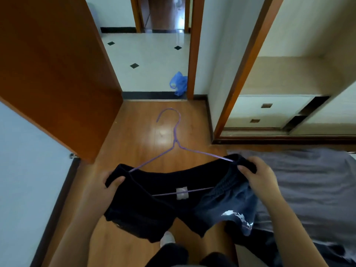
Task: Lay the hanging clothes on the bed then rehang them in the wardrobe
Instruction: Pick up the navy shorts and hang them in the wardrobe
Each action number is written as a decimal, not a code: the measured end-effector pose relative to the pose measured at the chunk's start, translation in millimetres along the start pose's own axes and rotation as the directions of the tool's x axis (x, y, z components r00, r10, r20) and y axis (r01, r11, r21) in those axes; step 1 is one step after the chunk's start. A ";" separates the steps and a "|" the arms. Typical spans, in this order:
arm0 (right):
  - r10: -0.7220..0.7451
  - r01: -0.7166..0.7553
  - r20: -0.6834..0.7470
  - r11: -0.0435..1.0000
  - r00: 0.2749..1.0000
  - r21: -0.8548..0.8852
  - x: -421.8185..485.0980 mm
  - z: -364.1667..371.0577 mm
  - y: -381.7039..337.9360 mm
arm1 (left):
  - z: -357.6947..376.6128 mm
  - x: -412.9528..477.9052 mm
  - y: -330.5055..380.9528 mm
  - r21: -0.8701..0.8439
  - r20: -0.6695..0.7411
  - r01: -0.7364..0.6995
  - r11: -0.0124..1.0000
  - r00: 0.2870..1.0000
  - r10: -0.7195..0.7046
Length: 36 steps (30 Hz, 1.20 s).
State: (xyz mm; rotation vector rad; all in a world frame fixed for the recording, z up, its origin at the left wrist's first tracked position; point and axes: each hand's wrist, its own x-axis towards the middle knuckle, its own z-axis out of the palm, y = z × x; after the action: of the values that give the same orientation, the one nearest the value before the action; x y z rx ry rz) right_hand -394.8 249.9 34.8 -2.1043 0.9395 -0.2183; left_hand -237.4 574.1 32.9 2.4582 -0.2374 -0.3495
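Dark navy shorts (169, 205) with a white print on one leg hang stretched between my hands over the floor, left of the bed. A purple wire hanger (175, 139) is threaded through their waistband, its hook pointing away from me. My left hand (105, 187) grips the left end of the waistband. My right hand (259, 176) grips the right end, where the hanger arm enters the cloth. The bed (308, 180) with a grey sheet lies at the right. The open wardrobe (285, 87) stands beyond it at the upper right; no rail shows in view.
An open brown door (57, 74) stands at the left, with a tiled hallway behind it. A blue plastic bag (179, 83) lies at the doorway. White drawers (265, 112) sit low inside the wardrobe. More dark cloth (269, 241) lies on the bed's near edge.
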 end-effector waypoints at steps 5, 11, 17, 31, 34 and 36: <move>0.075 -0.072 -0.082 0.997 0.994 0.039 82.4 -0.1 -9.5 | 4.9 109.6 52.7 0.050 0.075 -0.082 0.995 0.994 0.078; 0.113 -0.102 -0.153 0.992 0.982 0.080 204.0 -33.6 12.9 | 58.6 218.3 144.6 0.075 0.092 -0.198 0.977 0.977 0.191; 0.199 -0.180 -0.216 0.978 0.956 0.105 312.1 -98.5 42.7 | 117.7 298.1 252.8 -0.034 0.142 -0.241 0.970 0.960 0.243; 0.588 -0.526 -0.503 0.804 0.634 0.276 367.4 -173.2 113.4 | 254.0 435.4 423.2 -0.108 0.568 -0.629 0.770 0.597 0.567; 0.602 -0.563 -0.587 0.778 0.541 0.278 375.0 -185.2 115.0 | 282.1 446.9 455.6 -0.159 0.579 -0.707 0.689 0.498 0.645; 0.613 -0.577 -0.628 0.760 0.480 0.300 378.2 -196.2 116.4 | 301.0 449.6 477.0 -0.173 0.564 -0.764 0.622 0.441 0.698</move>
State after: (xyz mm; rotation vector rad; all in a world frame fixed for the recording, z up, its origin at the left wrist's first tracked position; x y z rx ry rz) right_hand -277.4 -175.6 20.9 -1.4802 2.0521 -0.6957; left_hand 56.9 -84.1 12.6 1.9854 -1.5904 -0.6977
